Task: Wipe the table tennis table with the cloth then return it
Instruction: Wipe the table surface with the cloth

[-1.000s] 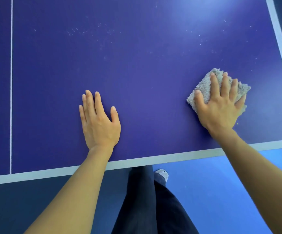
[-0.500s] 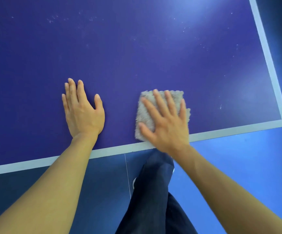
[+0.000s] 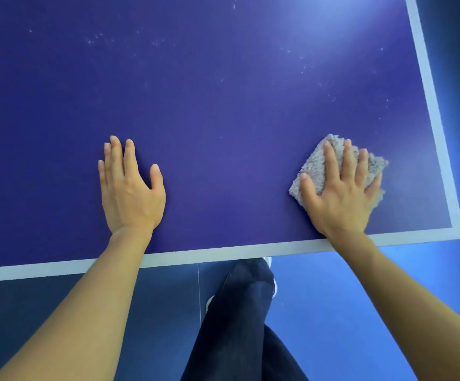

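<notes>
The right hand (image 3: 341, 193) lies flat with its fingers (image 3: 330, 160) spread and straight, pressing down on the grey folded cloth (image 3: 312, 167) and not gripping it. The cloth sits directly under the palm and fingers. Its fluffy corners stick out beyond the fingertips, past the thumb and past the little finger. This looks like the wiping step in progress, with the cloth pinned to the table tennis table (image 3: 223, 105) near its corner. The white end line (image 3: 223, 253) runs just behind the wrist, and the white side line (image 3: 429, 105) is near the little-finger side. Well apart on the thumb side, the left hand (image 3: 130, 193) rests palm down on the bare table, fingers straight and close together. It holds nothing and appears to be bracing the body. Ahead of both hands, far beyond the fingertips, pale specks (image 3: 97, 39) are scattered across the purple surface, so the wiping is probably not finished. The next move likely calls for even downward pressure while the flat hand slides the cloth forward or across toward those marks, so that the folded cloth stays under the palm and does not bunch or slip out. Returning the cloth is not yet due, and where it belongs is not in view. Behind the wrists, below the table edge, are a dark trouser leg (image 3: 237, 325) and the blue floor (image 3: 333, 312).
</notes>
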